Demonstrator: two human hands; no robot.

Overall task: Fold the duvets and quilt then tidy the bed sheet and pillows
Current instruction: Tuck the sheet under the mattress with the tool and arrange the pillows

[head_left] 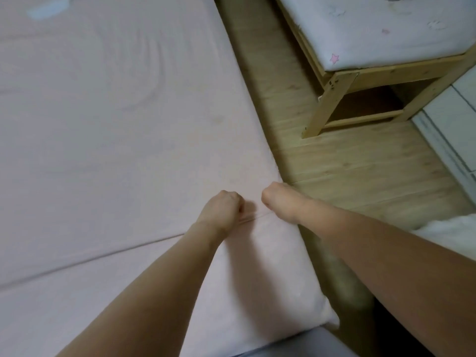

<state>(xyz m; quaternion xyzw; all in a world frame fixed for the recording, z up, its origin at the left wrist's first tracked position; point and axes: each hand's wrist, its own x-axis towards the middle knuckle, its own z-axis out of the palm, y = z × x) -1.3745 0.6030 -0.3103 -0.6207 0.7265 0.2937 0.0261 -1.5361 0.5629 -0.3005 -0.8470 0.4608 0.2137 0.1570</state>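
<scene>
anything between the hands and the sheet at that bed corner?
Nothing visible. The left hand already pinches a fold of the sheet, and the right hand sits curled at the sheet's edge; its fingers are hidden.

We reach both bare forearms forward, our left hand (223, 211) and right hand (277, 199) curled into tight fists, side by side, slightly apart.

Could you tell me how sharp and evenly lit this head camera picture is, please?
Head view: soft, even light, no glare; slight blur throughout, with smeared floorboards; a faint shadow beside the left hand on the pink sheet; wide-angle bending of the bed edge.
</scene>
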